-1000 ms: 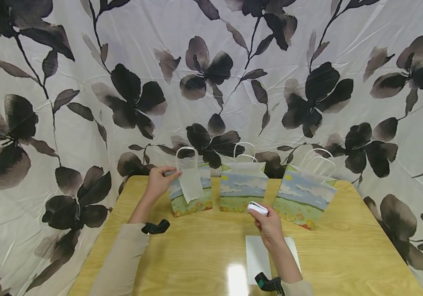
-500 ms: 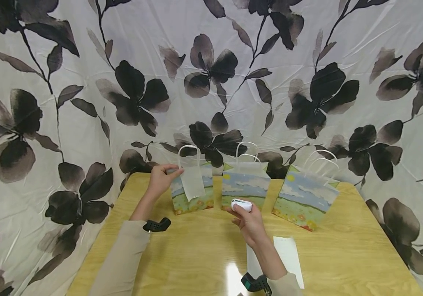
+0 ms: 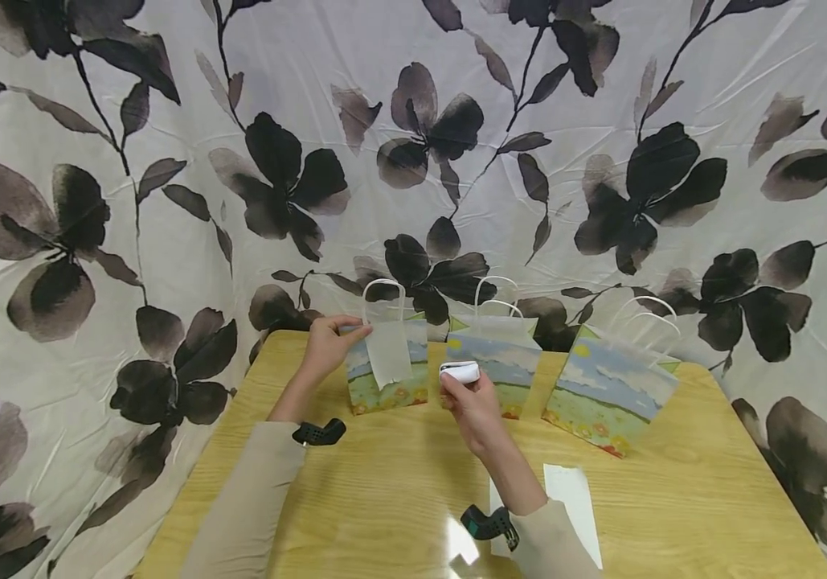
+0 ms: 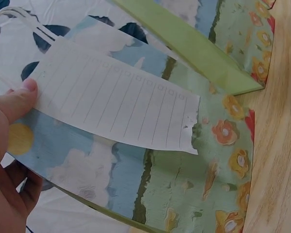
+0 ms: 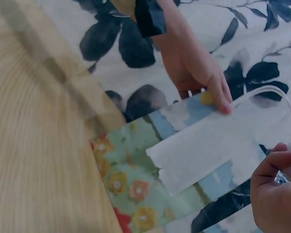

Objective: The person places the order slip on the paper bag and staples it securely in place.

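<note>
My left hand [image 3: 328, 344] pinches the top of a lined paper slip [image 4: 121, 102] against the front of the left paper bag [image 3: 364, 399]. The thumb is on the slip, while the other fingers are partly hidden behind the bag. The slip hangs down the bag's front, its lower end torn and uneven. A small white stapler [image 3: 460, 371] is gripped in my right hand [image 3: 481, 414], held in front of the middle bag [image 3: 510, 362] and to the right of the slip. In the right wrist view only a shiny metal bit of the stapler shows between the fingers.
A third painted bag [image 3: 608, 394] stands tilted at the right. White twisted handles rise from all three bags. Paper slips [image 3: 574, 507] lie on the wooden table [image 3: 377, 498] by my right forearm. A floral cloth [image 3: 413, 217] hangs behind the table.
My right hand has moved left and away from me with the stapler, closer to the left bag. The left hand keeps its hold on the slip. The head view has shifted slightly.
</note>
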The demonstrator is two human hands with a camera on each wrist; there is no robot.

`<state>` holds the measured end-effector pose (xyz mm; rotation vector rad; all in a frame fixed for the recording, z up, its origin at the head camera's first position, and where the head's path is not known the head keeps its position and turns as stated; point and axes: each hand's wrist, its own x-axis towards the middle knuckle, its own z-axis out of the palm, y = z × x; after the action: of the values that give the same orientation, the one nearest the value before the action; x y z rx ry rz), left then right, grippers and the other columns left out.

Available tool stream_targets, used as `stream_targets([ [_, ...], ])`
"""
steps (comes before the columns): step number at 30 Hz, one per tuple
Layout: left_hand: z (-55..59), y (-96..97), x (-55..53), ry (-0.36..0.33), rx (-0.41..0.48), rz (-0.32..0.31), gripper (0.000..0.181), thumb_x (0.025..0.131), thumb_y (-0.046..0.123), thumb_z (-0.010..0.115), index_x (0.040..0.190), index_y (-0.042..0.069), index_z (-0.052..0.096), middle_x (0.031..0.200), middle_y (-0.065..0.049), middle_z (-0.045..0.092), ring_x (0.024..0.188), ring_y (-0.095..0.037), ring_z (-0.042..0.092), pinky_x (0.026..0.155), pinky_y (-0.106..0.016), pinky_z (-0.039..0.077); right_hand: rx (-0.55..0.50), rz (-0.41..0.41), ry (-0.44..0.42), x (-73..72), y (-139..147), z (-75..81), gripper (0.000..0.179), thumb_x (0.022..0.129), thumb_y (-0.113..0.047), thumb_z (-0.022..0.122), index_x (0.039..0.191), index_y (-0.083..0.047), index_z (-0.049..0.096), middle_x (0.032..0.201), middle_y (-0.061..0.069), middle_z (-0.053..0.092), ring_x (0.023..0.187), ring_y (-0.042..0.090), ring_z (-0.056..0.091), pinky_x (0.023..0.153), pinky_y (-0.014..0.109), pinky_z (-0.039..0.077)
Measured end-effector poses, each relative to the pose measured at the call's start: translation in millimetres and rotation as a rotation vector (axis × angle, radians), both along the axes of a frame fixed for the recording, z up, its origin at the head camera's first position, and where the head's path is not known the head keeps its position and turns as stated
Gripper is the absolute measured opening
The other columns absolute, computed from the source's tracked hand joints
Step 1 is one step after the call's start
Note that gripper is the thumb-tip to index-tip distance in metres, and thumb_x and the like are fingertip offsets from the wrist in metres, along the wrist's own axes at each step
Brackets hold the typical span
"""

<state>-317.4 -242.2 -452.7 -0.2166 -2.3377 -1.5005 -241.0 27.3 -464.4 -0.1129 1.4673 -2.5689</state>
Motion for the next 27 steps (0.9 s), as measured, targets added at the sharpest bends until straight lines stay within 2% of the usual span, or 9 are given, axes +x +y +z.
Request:
stream_targets([
  [3,-0.2,1.8,-0.4,0.009,0.0,0.02,0.026,0.083,0.023,0.08,0.097,0.001,0.076,0.096,-0.012,0.072,0.09,-0.029,0.064,0.069,-0.029,0.049,0.053,0.023,0.034,-7.4,-8,7.0,0.037,0.095,-0.004,0.062,0.122,0.002,0.037,0.095,0.009,0.052,0.073,0.012,0.051,0.057,0.023,0.037],
  [6,0.6,2.3,-0.2,0.021,-0.012,0.027,0.026,0.084,0.022,0.079,0.097,0.0,0.076,0.096,-0.013,0.072,0.089,-0.028,0.064,0.069,-0.029,0.049,0.144,0.062,0.078,-13.9,-17,14.0,0.039,0.095,-0.004,0.061,0.124,0.002,0.034,0.099,0.012,0.054,0.076,0.013,0.056,0.057,0.023,0.042],
  [9,2.4,2.6,-0.1,0.014,-0.026,0.023,0.026,0.083,0.023,0.08,0.097,0.001,0.077,0.095,-0.012,0.072,0.086,-0.025,0.065,0.068,-0.027,0.049,0.269,0.105,0.144,-19.0,-24,20.8,0.044,0.094,-0.002,0.063,0.128,0.004,0.036,0.108,0.018,0.056,0.085,0.017,0.062,0.063,0.027,0.05],
  [12,5.9,2.9,-0.7,0.014,-0.042,0.014,0.024,0.083,0.021,0.08,0.095,0.001,0.077,0.092,-0.012,0.073,0.082,-0.025,0.065,0.065,-0.025,0.049,0.339,0.129,0.231,-25.3,-28,27.7,0.049,0.091,0.002,0.066,0.132,0.006,0.039,0.115,0.021,0.054,0.094,0.022,0.062,0.073,0.031,0.052],
  [14,8.1,1.6,-1.4,0.02,-0.057,0.01,0.022,0.083,0.02,0.08,0.094,0.001,0.077,0.09,-0.012,0.073,0.08,-0.027,0.065,0.063,-0.025,0.049,0.357,0.126,0.275,-31.4,-33,31.3,0.052,0.089,0.004,0.067,0.134,0.007,0.04,0.116,0.02,0.053,0.097,0.022,0.061,0.077,0.032,0.052],
  [18,11.5,-0.1,-2.8,0.009,-0.092,0.003,0.019,0.084,0.019,0.079,0.092,0.002,0.078,0.09,-0.011,0.073,0.082,-0.026,0.066,0.065,-0.029,0.05,0.393,0.111,0.331,-38.5,-39,41.5,0.048,0.088,0.005,0.069,0.13,0.007,0.045,0.113,0.019,0.056,0.094,0.02,0.06,0.075,0.027,0.051],
  [21,11.6,-0.3,-2.7,-0.01,-0.111,-0.001,0.018,0.084,0.019,0.079,0.092,0.003,0.078,0.092,-0.01,0.073,0.082,-0.024,0.065,0.065,-0.032,0.051,0.523,0.087,0.412,-42.4,-41,48.5,0.041,0.087,0.0,0.071,0.123,0.004,0.051,0.105,0.018,0.059,0.087,0.021,0.06,0.069,0.026,0.05],
  [24,9.4,0.1,-2.9,-0.007,-0.113,-0.002,0.019,0.084,0.02,0.079,0.092,0.003,0.078,0.092,-0.01,0.073,0.081,-0.025,0.065,0.065,-0.032,0.051,0.683,0.061,0.538,-51.8,-45,50.6,0.041,0.087,-0.005,0.073,0.123,0.001,0.052,0.1,0.015,0.061,0.081,0.023,0.06,0.063,0.029,0.049],
  [27,6.5,0.4,-3.2,0.01,-0.112,-0.001,0.02,0.084,0.021,0.079,0.092,0.003,0.078,0.091,-0.01,0.073,0.079,-0.026,0.065,0.063,-0.029,0.05,0.789,0.039,0.644,-67.9,-52,44.3,0.047,0.087,-0.01,0.075,0.128,-0.005,0.052,0.099,0.01,0.062,0.075,0.02,0.06,0.059,0.03,0.049],
])
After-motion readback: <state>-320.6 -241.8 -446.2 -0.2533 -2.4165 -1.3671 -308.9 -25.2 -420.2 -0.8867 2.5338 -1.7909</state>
